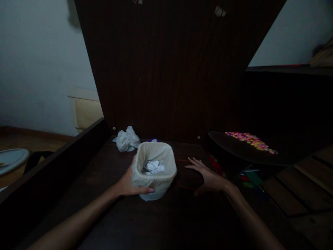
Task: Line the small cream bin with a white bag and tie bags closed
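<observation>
A small white waste bin (pixel 170 156) lined with a thin plastic bag stands at the middle of the dark wooden surface. Crumpled white paper (pixel 154 167) lies inside it. My left hand (pixel 131 182) grips the bin's left side, thumb across the front over the bag's folded edge. To the right of the bin, my right hand (pixel 208 177) is open, fingers spread and apart from the bin. A thin reddish-brown loop (pixel 184 186) lies by its fingers; I cannot tell what it is.
A crumpled white plastic bag (pixel 127 139) sits behind the bin, near the tall dark panel (pixel 166 69). A raised dark board (pixel 65 163) borders the left. At the right, colourful small pieces (pixel 251 140) lie on a dark curved surface (pixel 234 147).
</observation>
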Demonstrator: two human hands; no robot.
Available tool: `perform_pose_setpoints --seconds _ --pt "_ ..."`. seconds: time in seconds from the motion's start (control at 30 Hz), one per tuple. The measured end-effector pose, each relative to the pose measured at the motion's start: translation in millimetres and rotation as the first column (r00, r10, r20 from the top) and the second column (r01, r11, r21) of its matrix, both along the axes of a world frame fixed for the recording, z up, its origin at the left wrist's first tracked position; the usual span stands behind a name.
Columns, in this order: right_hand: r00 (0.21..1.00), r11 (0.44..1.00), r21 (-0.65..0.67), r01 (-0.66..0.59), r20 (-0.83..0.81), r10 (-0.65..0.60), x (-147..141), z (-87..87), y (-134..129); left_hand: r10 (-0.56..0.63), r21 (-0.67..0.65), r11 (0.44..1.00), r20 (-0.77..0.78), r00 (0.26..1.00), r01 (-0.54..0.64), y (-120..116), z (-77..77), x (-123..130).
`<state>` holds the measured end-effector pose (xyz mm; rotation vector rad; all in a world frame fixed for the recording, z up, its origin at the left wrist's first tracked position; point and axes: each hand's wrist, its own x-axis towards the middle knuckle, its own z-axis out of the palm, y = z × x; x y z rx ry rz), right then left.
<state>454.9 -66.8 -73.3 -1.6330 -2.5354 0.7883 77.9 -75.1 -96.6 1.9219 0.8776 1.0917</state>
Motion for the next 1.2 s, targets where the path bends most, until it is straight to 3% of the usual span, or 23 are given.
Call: perform_pose_setpoints --seconds 0.17,0.33,0.5,0.6,0.67,0.8,1.03,1.2 --pt "0.995 0.989 0.133 0.066 -0.083 -0.055 -7 3.5 -10 0.024 0.016 1.000 -0.020 1.000 -0.023 0 -1.7 -12" --pt "0.983 0.964 0.264 -0.031 -0.168 0.078 -32 14.2 -25 -0.016 0.031 0.999 -0.147 0.989 0.020 -3 -6.4 -33" --pt "0.978 0.918 0.359 -0.167 -0.059 0.201 -67 10.6 -36 -0.031 0.088 0.993 -0.410 0.912 0.074 -8 -4.1 -55" --pt "0.972 0.853 0.475 -0.218 0.024 0.235 -84 2.6 -34 -0.035 0.071 0.994 -0.501 0.864 0.082 -10 -6.5 -62" --pt "0.975 0.825 0.525 -0.208 0.048 0.215 -93 -0.7 -32 -0.017 0.071 0.996 -0.514 0.858 0.062 -11 -9.2 -61" --pt "0.990 0.853 0.503 -0.142 0.085 0.114 -105 0.2 -28 0.064 0.131 0.991 -0.509 0.859 0.004 -9 -10.3 -54" --pt "0.997 0.869 0.490 -0.065 0.068 0.036 -113 -3.1 -26 0.177 0.255 0.965 -0.443 0.879 -0.065 -7 4.4 -43" --pt "1.000 0.869 0.494 -0.017 -0.002 0.021 -112 -10.4 -24 0.181 0.210 0.972 -0.381 0.907 -0.106 -10 13.2 -43"
